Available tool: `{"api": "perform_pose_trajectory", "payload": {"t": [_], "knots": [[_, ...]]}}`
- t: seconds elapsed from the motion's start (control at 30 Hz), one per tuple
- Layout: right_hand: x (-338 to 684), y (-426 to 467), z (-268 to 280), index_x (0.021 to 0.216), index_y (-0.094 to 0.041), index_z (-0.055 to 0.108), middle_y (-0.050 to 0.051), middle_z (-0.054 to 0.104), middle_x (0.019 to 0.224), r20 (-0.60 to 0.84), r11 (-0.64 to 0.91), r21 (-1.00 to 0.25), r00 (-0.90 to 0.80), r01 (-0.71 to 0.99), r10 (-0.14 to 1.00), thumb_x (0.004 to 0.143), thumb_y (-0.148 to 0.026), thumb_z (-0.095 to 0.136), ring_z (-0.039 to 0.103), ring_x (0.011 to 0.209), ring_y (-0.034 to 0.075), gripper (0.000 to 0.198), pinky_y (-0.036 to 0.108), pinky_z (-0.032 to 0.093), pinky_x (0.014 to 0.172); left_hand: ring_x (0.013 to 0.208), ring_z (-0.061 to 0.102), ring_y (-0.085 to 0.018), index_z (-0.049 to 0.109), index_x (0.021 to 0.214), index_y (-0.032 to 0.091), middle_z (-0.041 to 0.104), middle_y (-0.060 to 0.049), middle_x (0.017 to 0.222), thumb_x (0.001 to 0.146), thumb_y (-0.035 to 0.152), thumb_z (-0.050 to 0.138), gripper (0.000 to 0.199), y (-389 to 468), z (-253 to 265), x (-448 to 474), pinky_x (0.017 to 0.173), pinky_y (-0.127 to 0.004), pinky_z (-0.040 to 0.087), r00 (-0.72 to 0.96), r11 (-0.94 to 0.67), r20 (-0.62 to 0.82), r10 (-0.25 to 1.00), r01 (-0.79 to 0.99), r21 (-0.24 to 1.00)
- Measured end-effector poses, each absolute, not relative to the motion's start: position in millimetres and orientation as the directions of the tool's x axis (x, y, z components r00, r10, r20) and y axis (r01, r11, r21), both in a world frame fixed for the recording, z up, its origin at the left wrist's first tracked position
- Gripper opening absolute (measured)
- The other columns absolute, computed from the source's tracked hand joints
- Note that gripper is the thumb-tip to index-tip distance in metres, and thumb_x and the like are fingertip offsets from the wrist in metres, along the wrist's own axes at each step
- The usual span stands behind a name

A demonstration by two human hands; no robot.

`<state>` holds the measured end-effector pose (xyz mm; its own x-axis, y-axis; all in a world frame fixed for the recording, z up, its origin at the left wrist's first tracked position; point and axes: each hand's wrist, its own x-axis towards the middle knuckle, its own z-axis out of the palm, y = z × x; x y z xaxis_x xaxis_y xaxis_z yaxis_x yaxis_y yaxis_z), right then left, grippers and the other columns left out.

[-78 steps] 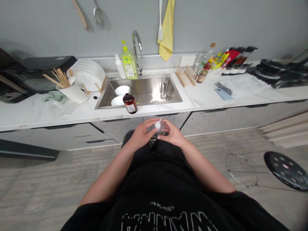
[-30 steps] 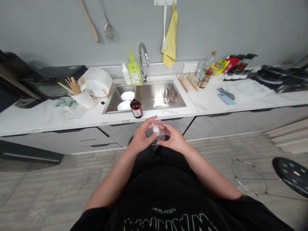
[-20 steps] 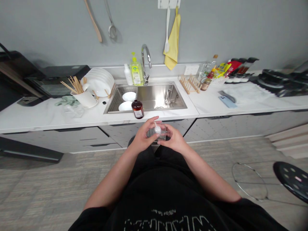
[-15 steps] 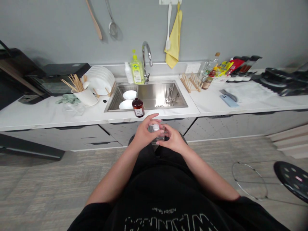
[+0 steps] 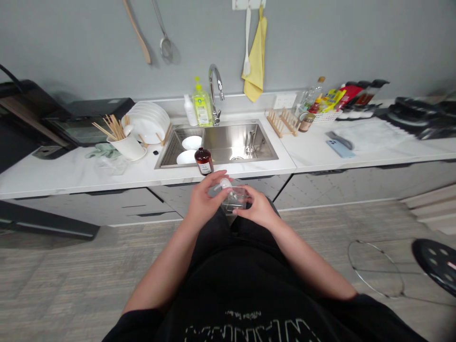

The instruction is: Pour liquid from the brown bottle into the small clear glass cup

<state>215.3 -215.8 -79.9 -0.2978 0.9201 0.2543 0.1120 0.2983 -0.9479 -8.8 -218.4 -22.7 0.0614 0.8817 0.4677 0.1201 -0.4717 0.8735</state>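
Just in front of the counter edge, my right hand [image 5: 259, 207] is closed round the side of a clear square bottle [image 5: 235, 202]. My left hand [image 5: 206, 199] pinches a white pump top [image 5: 225, 183] between thumb and fingers, tilted above the bottle's left side. Whether the pump's lower end is still inside the bottle I cannot tell. A brown bottle [image 5: 204, 162] with a pale label and no visible pump stands on the sink's front rim, beyond my left hand.
Behind the hands is a steel sink [image 5: 231, 137] with white bowls [image 5: 192, 142] and a tap [image 5: 215, 90]. Left stand a utensil cup [image 5: 131, 148] and plates [image 5: 151, 121]. A wooden rack [image 5: 283, 122] and a phone [image 5: 340, 148] lie right. A stool [image 5: 436, 266] stands behind right.
My left hand has moved left with the white pump top, which now leans leftward from the clear bottle. My right hand keeps its hold on the bottle. The view has shifted slightly.
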Motion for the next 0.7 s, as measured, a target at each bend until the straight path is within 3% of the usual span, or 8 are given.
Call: {"api": "perform_pose_trajectory", "payload": {"t": [0.13, 0.37, 0.5, 0.6, 0.7], "knots": [[217, -217, -79, 0.144, -0.030, 0.074, 0.011, 0.081, 0.140, 0.259, 0.306, -0.942, -0.286, 0.134, 0.923, 0.074, -0.030, 0.103, 0.081, 0.125, 0.034, 0.076, 0.053, 0.073, 0.102, 0.125, 0.084, -0.028, 0.076, 0.142, 0.027, 0.088, -0.009, 0.127, 0.103, 0.044, 0.086, 0.044, -217, -13, -13, 0.120, -0.048, 0.061, 0.022, -0.492, 0.497, 0.868, 0.186, 0.851], [221, -220, -80, 0.148, -0.031, 0.072, 0.011, 0.080, 0.142, 0.251, 0.304, -0.940, -0.291, 0.154, 0.923, 0.074, -0.031, 0.105, 0.083, 0.113, 0.033, 0.081, 0.056, 0.073, 0.101, 0.122, 0.084, -0.027, 0.076, 0.139, 0.026, 0.088, -0.010, 0.127, 0.104, 0.048, 0.083, 0.042, -216, -17, -8, 0.114, -0.046, 0.064, -0.009, -0.457, 0.463, 0.886, 0.142, 0.878], [222, -220, -81, 0.148, -0.031, 0.072, 0.011, 0.080, 0.141, 0.252, 0.306, -0.939, -0.290, 0.159, 0.923, 0.074, -0.032, 0.105, 0.084, 0.110, 0.032, 0.081, 0.056, 0.073, 0.101, 0.111, 0.085, -0.025, 0.077, 0.136, 0.025, 0.089, -0.010, 0.123, 0.101, 0.050, 0.086, 0.043, -215, -19, -9, 0.100, -0.040, 0.065, -0.043, -0.413, 0.419, 0.907, 0.108, 0.904], [224, -222, -83, 0.150, -0.031, 0.070, 0.012, 0.080, 0.142, 0.238, 0.298, -0.938, -0.302, 0.174, 0.923, 0.075, -0.036, 0.105, 0.084, 0.110, 0.033, 0.083, 0.058, 0.072, 0.103, 0.099, 0.083, -0.023, 0.079, 0.124, 0.024, 0.089, -0.009, 0.118, 0.098, 0.048, 0.088, 0.037, -218, -21, -13, 0.087, -0.036, 0.063, -0.072, -0.402, 0.423, 0.903, 0.207, 0.892], [226, -224, -87, 0.153, -0.032, 0.068, 0.012, 0.080, 0.143, 0.239, 0.315, -0.926, -0.320, 0.209, 0.916, 0.076, -0.038, 0.106, 0.084, 0.109, 0.033, 0.086, 0.059, 0.072, 0.104, 0.095, 0.081, -0.023, 0.078, 0.116, 0.023, 0.089, -0.010, 0.115, 0.094, 0.046, 0.093, 0.036, -220, -26, -20, 0.084, -0.035, 0.062, -0.040, -0.367, 0.382, 0.923, 0.207, 0.907]]}}
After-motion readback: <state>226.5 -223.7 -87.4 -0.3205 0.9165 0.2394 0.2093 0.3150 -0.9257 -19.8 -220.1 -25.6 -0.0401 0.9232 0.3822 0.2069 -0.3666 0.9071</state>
